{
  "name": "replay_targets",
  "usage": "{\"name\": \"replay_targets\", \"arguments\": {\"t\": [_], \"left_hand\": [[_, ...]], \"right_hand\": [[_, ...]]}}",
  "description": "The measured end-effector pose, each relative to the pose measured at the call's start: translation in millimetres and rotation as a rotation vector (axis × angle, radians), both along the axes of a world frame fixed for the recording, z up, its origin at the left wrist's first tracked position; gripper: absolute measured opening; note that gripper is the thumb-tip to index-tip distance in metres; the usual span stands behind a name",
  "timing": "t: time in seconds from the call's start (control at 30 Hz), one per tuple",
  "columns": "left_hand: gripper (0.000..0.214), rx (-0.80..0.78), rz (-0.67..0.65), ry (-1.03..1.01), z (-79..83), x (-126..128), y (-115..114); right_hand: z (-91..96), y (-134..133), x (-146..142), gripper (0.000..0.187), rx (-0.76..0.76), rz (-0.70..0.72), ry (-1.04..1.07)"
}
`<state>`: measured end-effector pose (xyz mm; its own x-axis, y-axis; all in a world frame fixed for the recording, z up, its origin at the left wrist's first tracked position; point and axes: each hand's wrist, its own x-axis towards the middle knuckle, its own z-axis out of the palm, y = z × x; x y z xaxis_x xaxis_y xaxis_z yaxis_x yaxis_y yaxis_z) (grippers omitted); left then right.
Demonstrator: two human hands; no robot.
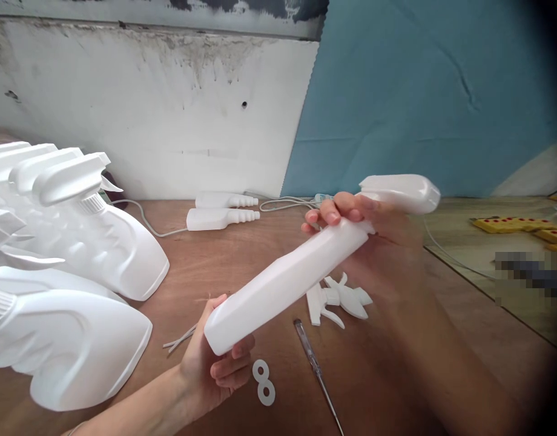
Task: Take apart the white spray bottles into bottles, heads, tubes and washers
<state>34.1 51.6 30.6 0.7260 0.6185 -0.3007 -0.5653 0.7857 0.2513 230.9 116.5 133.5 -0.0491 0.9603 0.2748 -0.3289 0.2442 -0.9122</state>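
A white spray bottle [283, 284] lies tilted across my view, with its base low on the left and its neck end up on the right. My left hand [215, 357] grips it near the base, the thumb on one side and the fingers curled beneath. At the upper end, my right hand [373, 242] is closed around the neck area, partly smeared by motion. A white trigger spray head [401, 192] sticks out past that hand; its joint with the bottle is hidden. Below are loose white trigger parts [339, 301], a screwdriver [312, 357] and two flat white rings [263, 381].
White spray bottles with trigger heads [128, 254] crowd the left side. Thin white tubes [178, 340] lie near my left wrist. Two white pieces with stepped ends [219, 218] and a cable [146, 224] lie toward the wall. Blue cloth [419, 103] hangs behind; a yellow object [510, 224] is at right.
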Motion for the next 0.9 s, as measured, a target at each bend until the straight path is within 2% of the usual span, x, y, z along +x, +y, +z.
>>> {"name": "replay_targets", "arguments": {"t": [0.13, 0.3, 0.43, 0.5, 0.57, 0.63, 0.77, 0.83, 0.9], "left_hand": [[0.048, 0.032, 0.0, -0.048, 2.7, -1.0, 1.0], [0.051, 0.022, -0.05, -0.098, 6.3, -1.3, -1.1], [0.056, -0.015, -0.079, -0.112, 1.6, -2.1, -4.3], [0.057, -0.05, -0.057, -0.09, -3.7, -2.9, -5.7], [0.056, -0.083, -0.024, -0.061, -8.1, -3.7, -6.3], [0.056, -0.094, 0.018, -0.043, -9.6, -4.4, -5.2], [0.06, -0.043, 0.132, -0.005, -6.2, -4.8, 0.1], [0.059, -0.017, 0.179, 0.052, -5.1, -4.7, 2.2], [0.057, 0.012, 0.225, 0.113, -5.3, -4.3, 3.5]], "right_hand": [[5.8, -0.6, 9.2, 0.03, 0.109, 0.065, -0.161], [13.0, -3.9, 15.9, 0.027, 0.28, 0.187, -0.258], [21.3, -3.6, 18.8, 0.028, 0.272, 0.282, -0.298], [24.5, -2.0, 23.9, 0.027, 0.25, 0.239, -0.186], [26.1, 0.0, 31.4, 0.026, 0.253, 0.128, -0.09], [25.9, 2.0, 39.4, 0.025, 0.299, 0.019, -0.122], [21.5, 5.7, 50.8, 0.016, 0.354, -0.032, -0.497], [18.4, 7.6, 52.6, 0.017, 0.236, -0.081, -0.705], [15.6, 9.8, 52.1, 0.022, 0.067, -0.163, -0.81]]}}
